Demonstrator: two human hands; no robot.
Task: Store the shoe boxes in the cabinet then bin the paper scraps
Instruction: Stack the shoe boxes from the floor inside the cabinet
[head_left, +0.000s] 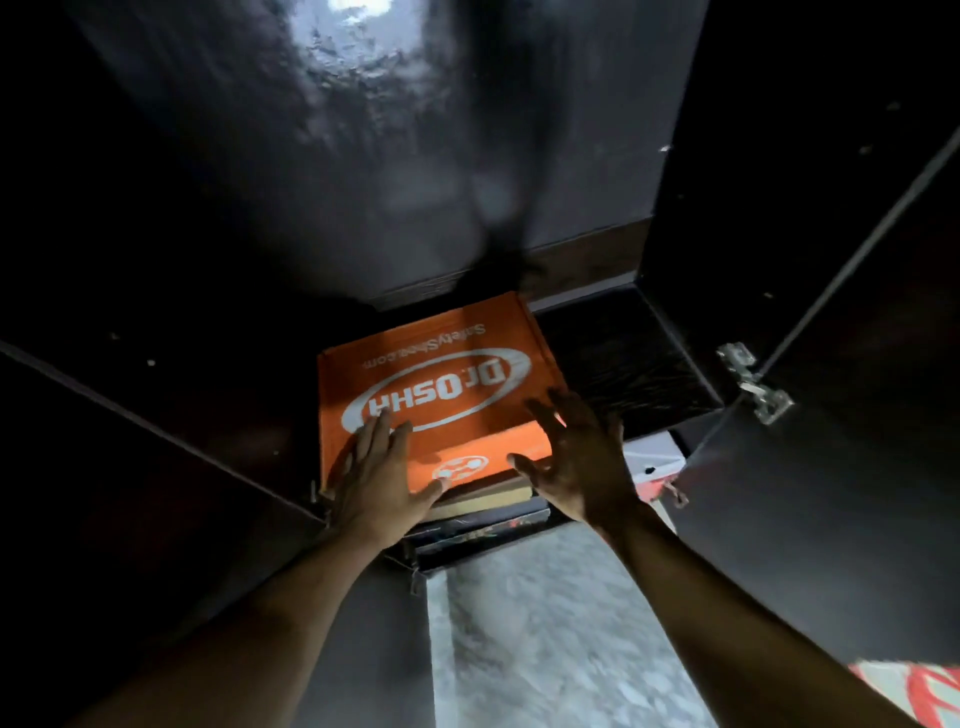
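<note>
One view only, from the head camera. Saw both hands reached into a dark cabinet (311, 182). Found the left hand (382, 475) laid flat, fingers straight, on the near left corner of an orange shoe box (441, 374), thumb down across the front face. Found the right hand (576, 462) loose and spread at the near right corner, gripping nothing; could not tell through the blur whether touching the box or just off it. Placed the shoe box directly ahead of and between the hands, inside the cabinet, resting on a tan box (483, 500) with its front edge in view just below the palms. Noted a white box (654, 460) just right of the right hand and lower, then an open door (857, 467) with a metal hinge (756, 384) further right.

Judged the main danger to be an uneven shove from the flat left hand alone, likely to twist the shoe box askew or drag the tan box along. Judged a front end left sticking out likely to foul the door.

Read on the lid, upside down from the hands' side, "Dr.OSHA" in white inside an oval, and beyond the fingertips "SafetyShoes.com". Saw a small round white emblem on the front face between the thumbs, without legible words. Could not read anything on the white box.
</note>
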